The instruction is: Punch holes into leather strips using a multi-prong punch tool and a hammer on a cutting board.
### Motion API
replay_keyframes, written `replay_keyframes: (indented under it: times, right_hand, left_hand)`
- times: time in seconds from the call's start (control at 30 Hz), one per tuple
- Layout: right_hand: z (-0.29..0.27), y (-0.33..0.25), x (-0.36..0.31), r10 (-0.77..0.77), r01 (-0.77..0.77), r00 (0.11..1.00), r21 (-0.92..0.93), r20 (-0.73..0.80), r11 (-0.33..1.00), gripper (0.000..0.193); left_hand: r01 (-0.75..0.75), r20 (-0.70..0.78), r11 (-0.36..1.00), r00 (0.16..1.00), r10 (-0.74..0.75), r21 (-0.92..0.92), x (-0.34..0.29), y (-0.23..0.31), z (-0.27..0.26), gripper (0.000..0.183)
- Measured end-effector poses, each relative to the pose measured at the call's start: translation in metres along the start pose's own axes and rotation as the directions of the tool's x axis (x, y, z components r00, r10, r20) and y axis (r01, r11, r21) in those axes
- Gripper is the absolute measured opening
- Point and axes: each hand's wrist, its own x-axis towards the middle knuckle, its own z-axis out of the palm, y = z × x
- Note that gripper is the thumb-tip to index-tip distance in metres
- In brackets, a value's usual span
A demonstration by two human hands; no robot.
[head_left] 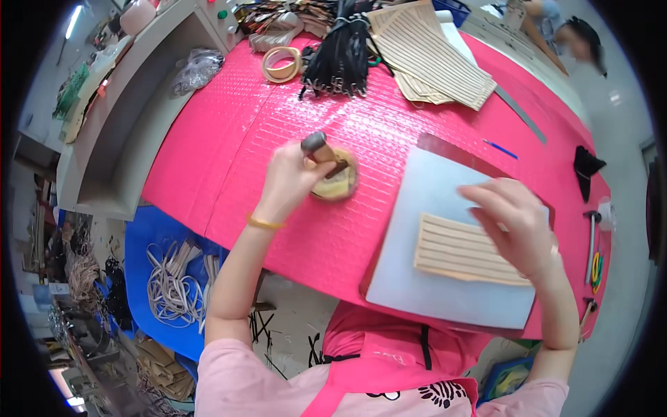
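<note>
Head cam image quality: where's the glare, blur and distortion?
Head view: white glare speckles the pink table, strongest toward the upper middle; head view: the right hand looks motion-blurred, the striped piece beside it crisper; head view: the co-worker at upper right is soft; head view: table edges bow, and the corners go black.

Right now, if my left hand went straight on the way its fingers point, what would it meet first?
Probably the yellow tub, right by the fingertips of your left hand, which grips a handled tool. I can't tell from this view whether they already touch it.
</note>
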Motion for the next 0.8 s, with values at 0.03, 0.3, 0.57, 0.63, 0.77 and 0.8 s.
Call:
replay_keyframes:
  times: [0.03,0.3,0.57,0.63,0.77,0.8]
  right_hand:
    - [-0.020,-0.007,-0.020,0.034,-0.035,0.999,-0.033,-0.043,0.999,0.026]
    - [-0.102,-0.018,-0.217,0.479,-0.539,0.770,-0.028,-0.422,0.842,0.014]
    - [-0.138,0.194,-0.478,0.784,-0.927,0.084,0.241,-0.615,0.288,0.030]
    - [-0.118,0.258,-0.480,0.725,-0.944,0.330,-0.186,-0.605,0.274,0.039]
    - [-0.070,0.331,-0.456,0.791,-0.822,0.170,-0.527,-0.587,-0.214,0.042]
    - [-0.066,0.341,-0.455,0.798,-0.823,0.147,-0.520,-0.584,-0.229,0.042]
  left_hand:
    - [-0.089,-0.030,0.980,0.995,0.096,0.179,0.001,-0.003,0.005,0.024]
    - [-0.012,-0.036,0.881,0.999,0.033,0.473,0.010,-0.045,0.029,0.036]
    - [-0.247,-0.171,0.951,0.945,0.278,0.183,-0.011,0.049,0.006,0.013]
    - [-0.258,0.036,0.963,0.965,0.261,-0.076,-0.013,0.092,0.011,0.007]
    - [-0.063,0.424,0.886,0.861,0.281,-0.460,-0.009,0.163,0.086,0.015]
    - [0.042,0.468,0.834,0.843,0.266,-0.550,-0.010,0.175,0.112,0.015]
